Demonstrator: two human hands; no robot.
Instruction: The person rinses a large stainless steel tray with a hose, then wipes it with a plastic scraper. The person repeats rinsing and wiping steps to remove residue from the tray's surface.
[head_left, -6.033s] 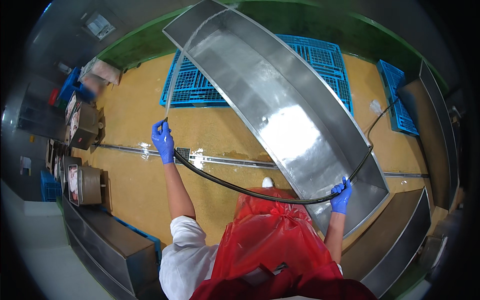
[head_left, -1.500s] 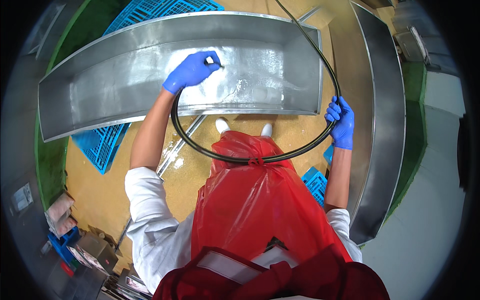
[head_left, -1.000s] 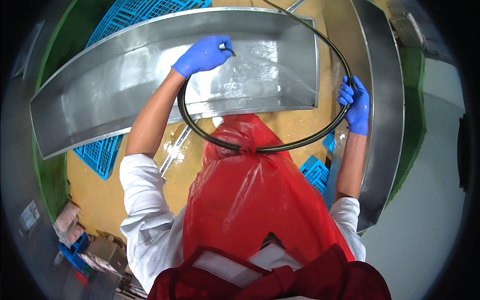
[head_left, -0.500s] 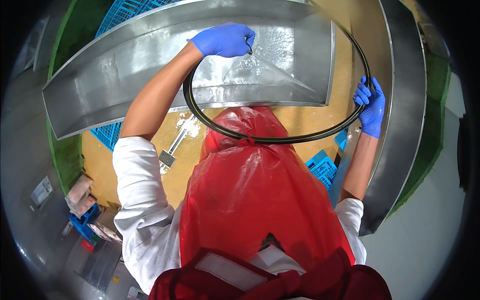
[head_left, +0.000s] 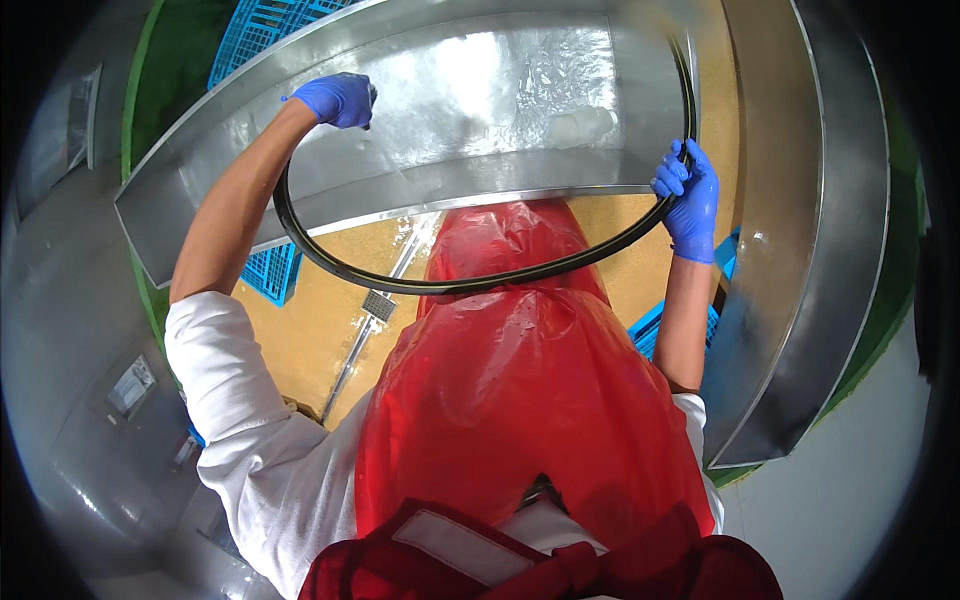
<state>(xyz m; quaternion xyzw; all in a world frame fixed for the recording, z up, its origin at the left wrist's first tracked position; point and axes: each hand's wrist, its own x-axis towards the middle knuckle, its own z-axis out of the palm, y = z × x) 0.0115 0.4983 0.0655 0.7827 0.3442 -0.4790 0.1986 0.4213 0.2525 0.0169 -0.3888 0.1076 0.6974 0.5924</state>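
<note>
A black hose (head_left: 470,284) with a yellow stripe makes a wide loop across the front of my red apron. My left hand (head_left: 338,101), in a blue glove, is closed over the left part of the metal trough (head_left: 400,185), with a dark hose tip just showing beneath its fingers. Part of the hose passes behind my left forearm. On the other side my right hand (head_left: 690,205), also gloved in blue, has its fingers curled round the hose, which runs on up past the trough's right end. Wet, shiny patches cover the trough's bottom.
A second long metal trough (head_left: 850,230) curves along the right. Blue plastic crates (head_left: 270,272) show beneath and behind the near trough. The yellow floor has a drain channel with a small grate (head_left: 379,305).
My left hand has moved left along the trough with the hose end, widening the loop. My right hand has shifted left and slightly down. The thin water jet seen earlier no longer shows clearly.
</note>
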